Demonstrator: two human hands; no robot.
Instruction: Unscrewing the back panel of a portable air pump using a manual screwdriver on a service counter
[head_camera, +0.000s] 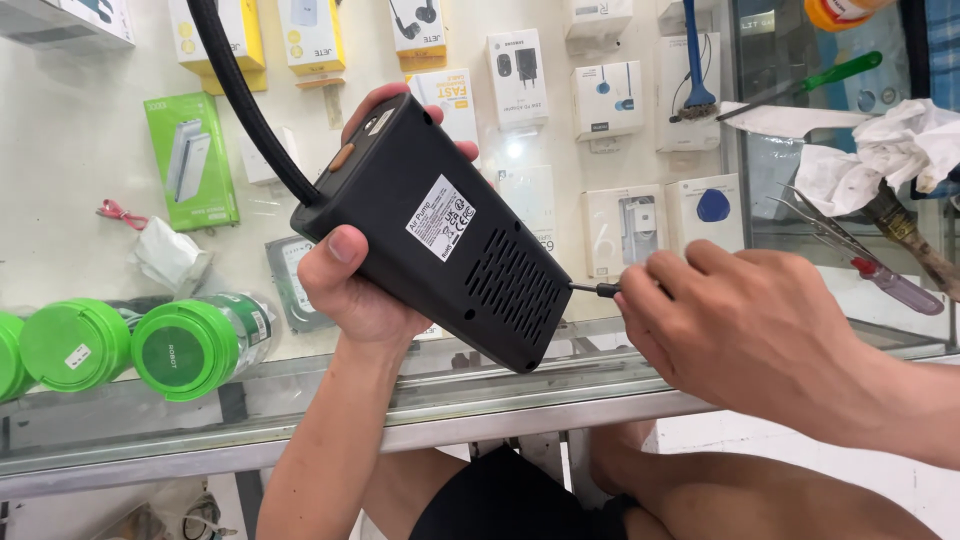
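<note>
hands (345, 285) (745, 325) — pump (440, 230), screwdriver (600, 290)

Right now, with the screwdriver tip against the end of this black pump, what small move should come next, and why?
Probably turn the screwdriver in place. The right hand pinches it with its tip at the end of the black pump, which the left hand grips tilted above the glass counter.

left hand (355, 285): grips black pump (440, 230) | right hand (745, 325): screwdriver (597, 290) tip at pump's end
</note>
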